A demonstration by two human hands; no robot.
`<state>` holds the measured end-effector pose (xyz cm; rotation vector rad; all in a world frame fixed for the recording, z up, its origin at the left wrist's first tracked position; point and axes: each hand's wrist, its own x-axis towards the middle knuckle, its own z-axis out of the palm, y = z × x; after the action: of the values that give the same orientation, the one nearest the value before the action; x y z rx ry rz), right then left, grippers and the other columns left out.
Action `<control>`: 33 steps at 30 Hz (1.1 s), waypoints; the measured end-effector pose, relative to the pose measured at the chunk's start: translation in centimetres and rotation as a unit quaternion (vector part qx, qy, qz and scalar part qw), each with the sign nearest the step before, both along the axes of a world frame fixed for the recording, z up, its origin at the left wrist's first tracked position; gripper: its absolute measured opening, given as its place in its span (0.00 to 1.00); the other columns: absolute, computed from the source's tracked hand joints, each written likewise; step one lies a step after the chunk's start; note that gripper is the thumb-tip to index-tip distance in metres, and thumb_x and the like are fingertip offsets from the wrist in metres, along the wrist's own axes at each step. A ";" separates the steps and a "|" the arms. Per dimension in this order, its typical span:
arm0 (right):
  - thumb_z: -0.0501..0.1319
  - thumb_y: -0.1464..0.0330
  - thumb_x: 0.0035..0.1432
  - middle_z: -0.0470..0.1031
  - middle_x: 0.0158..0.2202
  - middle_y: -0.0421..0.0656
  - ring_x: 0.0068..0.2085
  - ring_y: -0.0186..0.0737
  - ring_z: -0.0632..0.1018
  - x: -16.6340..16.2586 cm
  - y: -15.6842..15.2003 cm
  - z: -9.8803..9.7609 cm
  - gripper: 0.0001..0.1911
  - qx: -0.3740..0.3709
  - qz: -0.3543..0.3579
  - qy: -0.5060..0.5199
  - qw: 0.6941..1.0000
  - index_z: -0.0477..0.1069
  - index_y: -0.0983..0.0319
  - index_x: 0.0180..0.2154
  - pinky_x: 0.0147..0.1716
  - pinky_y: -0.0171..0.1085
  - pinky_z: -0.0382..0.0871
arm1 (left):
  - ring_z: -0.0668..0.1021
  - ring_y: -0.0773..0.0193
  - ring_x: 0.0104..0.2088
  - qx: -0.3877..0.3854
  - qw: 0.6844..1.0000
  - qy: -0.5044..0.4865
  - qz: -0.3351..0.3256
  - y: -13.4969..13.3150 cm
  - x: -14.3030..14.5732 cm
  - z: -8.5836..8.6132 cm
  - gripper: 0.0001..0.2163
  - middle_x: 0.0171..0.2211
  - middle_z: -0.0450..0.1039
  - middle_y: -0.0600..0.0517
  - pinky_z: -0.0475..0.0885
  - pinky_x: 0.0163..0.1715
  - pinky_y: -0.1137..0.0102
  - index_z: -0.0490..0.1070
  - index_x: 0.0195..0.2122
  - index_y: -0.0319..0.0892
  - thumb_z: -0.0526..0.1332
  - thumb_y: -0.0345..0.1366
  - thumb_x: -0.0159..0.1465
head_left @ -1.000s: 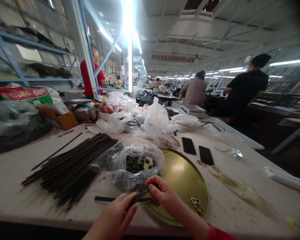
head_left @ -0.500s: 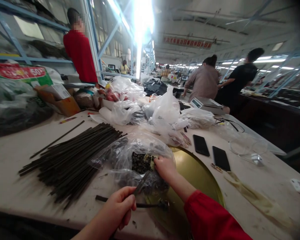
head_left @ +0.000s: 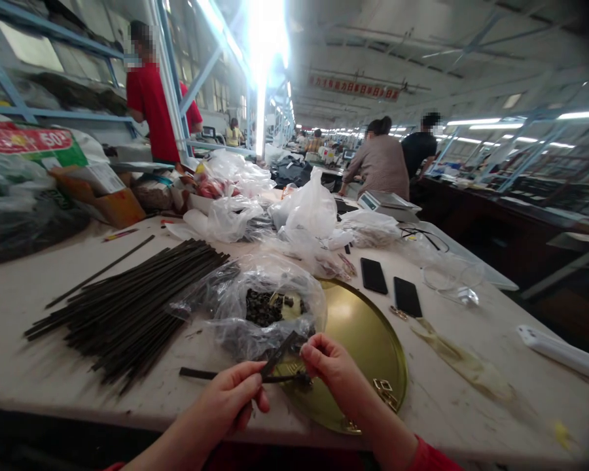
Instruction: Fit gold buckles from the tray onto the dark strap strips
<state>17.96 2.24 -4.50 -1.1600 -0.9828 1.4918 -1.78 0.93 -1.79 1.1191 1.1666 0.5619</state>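
My left hand [head_left: 236,394] grips a dark flat strip [head_left: 281,351] between thumb and fingers, its end pointing up and right. Close to that end, my right hand [head_left: 328,361] is closed in a pinch; whatever it holds is too small to make out. Behind both hands lies an open clear plastic bag [head_left: 226,297] with small dark pieces [head_left: 261,309] inside. Another dark strip [head_left: 196,373] runs behind my left hand toward a round golden tray [head_left: 368,327]. Several metal buckles [head_left: 385,387] lie on the tray, beside my right forearm.
A fanned pile of dark strips [head_left: 132,311] covers the table's left part. White plastic bags [head_left: 307,209] heap up at the back, near a scale [head_left: 390,204]. Two black phones [head_left: 374,275] and a yellowish strip of cloth [head_left: 464,360] lie right. Co-workers [head_left: 380,160] stand beyond the table.
My right hand has come out of the plastic bag, back toward me, to the end of the held strip. My left hand keeps its grip on the strip. The view has turned slightly right.
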 end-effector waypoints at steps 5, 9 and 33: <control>0.71 0.63 0.38 0.65 0.19 0.33 0.18 0.23 0.62 0.1 -2.5 0.5 0.17 -0.070 -0.056 0.196 0.976 0.64 0.64 0.22 0.18 0.25 0.55 | 0.73 0.63 0.28 0.318 0.929 0.183 -0.052 -1.4 0.1 -0.3 0.16 0.26 0.73 0.50 0.69 0.30 0.71 0.73 0.44 0.41 0.52 0.38 0.59; 0.72 0.67 0.36 0.72 0.24 0.36 0.22 0.24 0.69 0.3 -3.6 0.9 0.16 -0.108 -0.083 0.252 0.958 0.66 0.64 0.24 0.22 0.25 0.64 | 0.74 0.61 0.29 0.464 0.839 0.278 -0.055 -2.7 0.1 -0.3 0.15 0.27 0.73 0.48 0.71 0.32 0.68 0.72 0.46 0.43 0.52 0.35 0.61; 0.70 0.73 0.39 0.78 0.30 0.41 0.30 0.31 0.78 -1.1 -4.8 -0.5 0.14 -0.154 -0.118 0.323 0.926 0.69 0.64 0.30 0.34 0.30 0.72 | 0.67 0.68 0.18 0.158 0.958 0.194 -0.141 -2.9 0.9 0.1 0.15 0.17 0.64 0.57 0.60 0.18 0.76 0.67 0.25 0.41 0.47 0.42 0.61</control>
<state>16.90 -2.53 -5.01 -0.8548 -0.1554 1.6999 -0.93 -1.95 -1.68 1.6971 1.2440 0.3184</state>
